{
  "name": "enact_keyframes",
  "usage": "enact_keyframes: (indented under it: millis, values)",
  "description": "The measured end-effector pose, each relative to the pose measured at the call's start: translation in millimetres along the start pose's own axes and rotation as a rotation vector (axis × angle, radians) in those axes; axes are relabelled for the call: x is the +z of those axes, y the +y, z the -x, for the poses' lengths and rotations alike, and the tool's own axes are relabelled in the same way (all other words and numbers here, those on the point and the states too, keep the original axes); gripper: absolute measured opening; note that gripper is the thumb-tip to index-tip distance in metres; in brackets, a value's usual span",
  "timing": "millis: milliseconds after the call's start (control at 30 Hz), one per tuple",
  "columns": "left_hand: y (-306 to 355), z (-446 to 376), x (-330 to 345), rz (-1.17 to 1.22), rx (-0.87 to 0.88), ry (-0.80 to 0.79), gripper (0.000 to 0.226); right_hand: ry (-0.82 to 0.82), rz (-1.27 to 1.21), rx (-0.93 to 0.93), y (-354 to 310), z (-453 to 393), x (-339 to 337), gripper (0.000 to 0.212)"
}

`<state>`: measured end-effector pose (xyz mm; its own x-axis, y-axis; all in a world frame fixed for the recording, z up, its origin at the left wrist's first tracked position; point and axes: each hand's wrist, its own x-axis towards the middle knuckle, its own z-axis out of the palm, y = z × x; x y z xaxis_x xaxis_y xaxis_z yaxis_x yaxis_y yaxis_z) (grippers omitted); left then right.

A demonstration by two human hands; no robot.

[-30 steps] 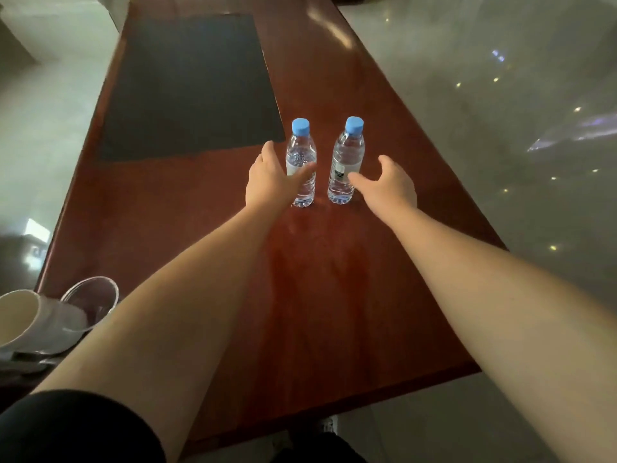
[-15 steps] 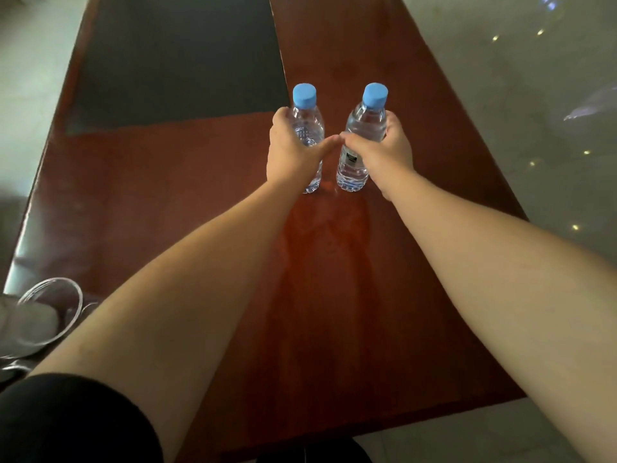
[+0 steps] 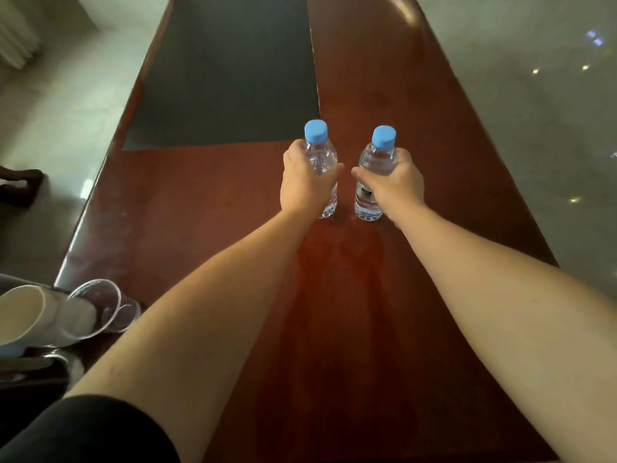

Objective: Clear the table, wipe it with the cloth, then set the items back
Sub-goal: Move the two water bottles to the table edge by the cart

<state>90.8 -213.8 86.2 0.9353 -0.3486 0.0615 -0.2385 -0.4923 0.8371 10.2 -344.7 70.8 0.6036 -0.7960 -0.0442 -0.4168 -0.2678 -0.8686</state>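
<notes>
Two clear water bottles with blue caps stand upright side by side on the red-brown table [image 3: 207, 212]. My left hand [image 3: 305, 185] is wrapped around the left bottle [image 3: 321, 155]. The right bottle [image 3: 379, 158] is gripped at its middle by my right hand [image 3: 397, 185]. Both bottle bases look to be at the tabletop. No cloth is in view.
A dark mat [image 3: 230, 71] lies on the table's far left part. Off the table's near left corner sit a white cup [image 3: 30, 315] and a clear plastic cup [image 3: 100, 305] on their sides. Shiny floor surrounds the table.
A second ago both hands were open beside the bottles; they have since closed around them. The view has shifted, and the two bottles now stand a little farther apart.
</notes>
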Motion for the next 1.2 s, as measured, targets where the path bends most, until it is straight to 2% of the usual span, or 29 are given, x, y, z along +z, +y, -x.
enact_keyframes:
  millis: [267, 567, 767, 967, 1200]
  values:
    - [-14.1, 14.6, -79.8, -0.011, -0.063, 0.163, 0.068, -0.105, -0.042, -0.057, -42.6, 24.5, 45.5, 0.066]
    - [-71.8, 30.4, -196.5, -0.072, -0.172, 0.391, 0.061, -0.291, -0.096, -0.196, -115.8, 63.1, 126.2, 0.06]
    - [-120.0, 31.8, -256.1, -0.095, -0.285, 0.507, 0.068, -0.394, -0.098, -0.249, -156.2, 84.4, 180.4, 0.057]
    - [-161.8, 27.0, -290.9, -0.045, -0.387, 0.552, 0.071, -0.466, -0.073, -0.287, -182.6, 99.6, 233.8, 0.057]
    - [-197.8, 20.5, -300.3, -0.019, -0.48, 0.56, 0.073, -0.527, -0.032, -0.329, -198.4, 107.0, 288.0, 0.056]
